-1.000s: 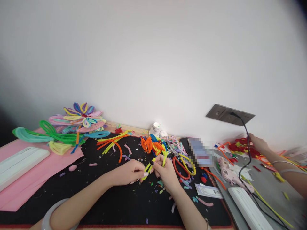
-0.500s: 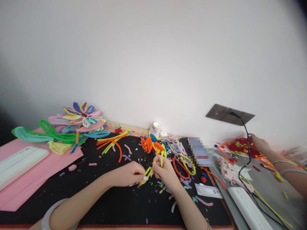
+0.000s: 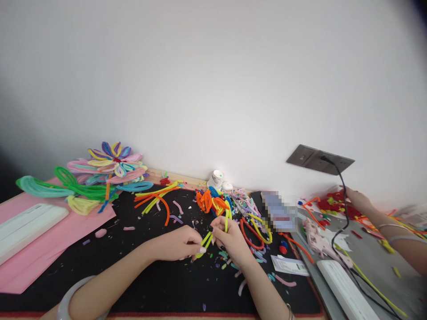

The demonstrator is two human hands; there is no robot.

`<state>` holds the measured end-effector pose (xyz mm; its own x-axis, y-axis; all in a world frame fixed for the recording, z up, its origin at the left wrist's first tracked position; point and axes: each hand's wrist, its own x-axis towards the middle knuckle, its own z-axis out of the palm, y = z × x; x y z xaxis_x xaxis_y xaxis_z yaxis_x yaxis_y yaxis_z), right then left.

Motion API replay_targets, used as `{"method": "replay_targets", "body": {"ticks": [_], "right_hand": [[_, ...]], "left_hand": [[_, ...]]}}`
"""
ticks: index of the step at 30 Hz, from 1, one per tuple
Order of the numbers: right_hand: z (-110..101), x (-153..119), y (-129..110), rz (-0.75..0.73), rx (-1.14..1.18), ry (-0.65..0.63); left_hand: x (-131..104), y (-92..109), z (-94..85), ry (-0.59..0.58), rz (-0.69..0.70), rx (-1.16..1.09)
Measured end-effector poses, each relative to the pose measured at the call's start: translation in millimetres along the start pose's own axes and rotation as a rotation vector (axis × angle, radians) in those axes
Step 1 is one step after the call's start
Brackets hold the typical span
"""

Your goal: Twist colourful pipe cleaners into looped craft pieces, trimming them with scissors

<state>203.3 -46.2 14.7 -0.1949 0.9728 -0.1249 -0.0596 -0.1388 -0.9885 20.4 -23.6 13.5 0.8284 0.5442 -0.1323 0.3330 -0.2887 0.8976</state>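
Observation:
A bright yellow pipe cleaner, bent into a narrow loop, stretches between my two hands over the black mat. My left hand pinches its lower end between thumb and fingers. My right hand is closed on the upper part, and a yellow length sticks up above the fingers. Just behind the hands sits a pile of orange, blue and yellow pipe cleaner loops. Red and yellow loops lie to the right of my right hand.
Pipe cleaner flowers and a white box-shaped device rest at left on pink paper. At right are a blurred phone, a pink glue gun, a black cable and another person's hand over red pieces.
My right fingers have shifted slightly along the yellow pipe cleaner, whose loop shows a little wider. My left hand stays in place. The other person's hand has moved slightly left.

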Motion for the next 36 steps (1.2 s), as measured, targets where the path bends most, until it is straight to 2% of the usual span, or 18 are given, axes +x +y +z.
{"method": "replay_targets", "body": {"ticks": [4, 9, 12, 16, 23, 26, 30, 33, 36], "right_hand": [[-4.8, 3.0, 6.8, -0.035, -0.024, 0.056], [-7.5, 5.2, 9.4, -0.094, 0.005, 0.176], [-6.7, 4.8, 6.9, -0.095, 0.013, 0.189], [-5.6, 3.4, 4.2, -0.089, 0.006, 0.171], [-4.8, 3.6, 4.1, -0.075, 0.042, 0.138], [-3.2, 3.3, 3.2, -0.063, 0.077, 0.11], [-0.7, 1.0, 2.3, -0.071, 0.122, 0.084], [2.1, -0.8, 3.6, -0.07, 0.138, 0.051], [5.6, -2.0, 5.8, -0.045, 0.137, -0.006]], "left_hand": [[0.5, 2.0, -0.5, 0.039, -0.011, 0.012], [1.0, 3.4, -4.0, 0.3, 0.076, 0.169], [-0.2, 2.9, -5.6, 0.388, 0.102, 0.257], [-2.0, 1.3, -6.2, 0.446, 0.149, 0.381], [-4.6, -1.2, -9.2, 0.456, 0.186, 0.524], [-4.3, 1.5, -10.0, 0.502, 0.206, 0.45], [1.2, 1.3, -6.7, 0.574, 0.138, 0.071], [7.0, -2.5, -2.4, 0.563, 0.091, -0.193], [9.4, -3.0, -1.2, 0.563, 0.095, -0.263]]}}
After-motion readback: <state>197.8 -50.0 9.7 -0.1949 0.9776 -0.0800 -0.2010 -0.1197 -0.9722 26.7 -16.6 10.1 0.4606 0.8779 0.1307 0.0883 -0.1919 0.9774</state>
